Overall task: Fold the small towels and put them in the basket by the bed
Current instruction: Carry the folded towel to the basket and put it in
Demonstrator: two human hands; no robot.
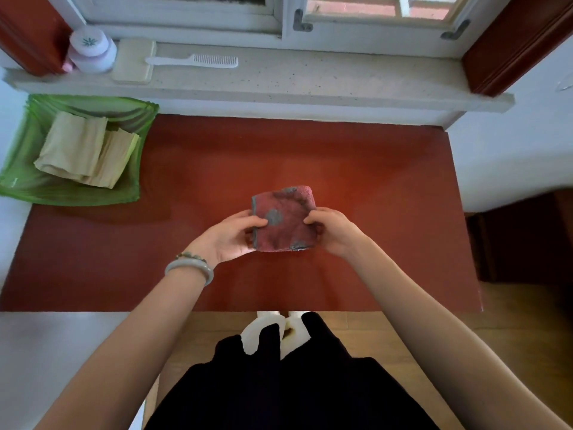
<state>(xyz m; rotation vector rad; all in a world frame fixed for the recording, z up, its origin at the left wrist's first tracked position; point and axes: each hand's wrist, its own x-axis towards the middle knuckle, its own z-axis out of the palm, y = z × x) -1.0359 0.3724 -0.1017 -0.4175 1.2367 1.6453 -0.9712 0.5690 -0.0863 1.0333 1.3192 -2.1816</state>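
A small pink towel with grey patches point(283, 220) is folded into a compact square above the middle of the red table point(372, 181). My left hand point(231, 238) grips its left edge, thumb on top. My right hand point(331, 229) grips its right edge the same way. A green basket point(24, 187) stands at the table's far left corner and holds two folded beige towels point(80, 150), one overlapping the other.
A stone windowsill point(310, 79) runs along the far side with a white comb point(192, 61), a beige flat case point(133, 62) and a pale round jar point(91, 49). Dark wood furniture point(524, 240) stands to the right. Wooden floor lies below the table's near edge.
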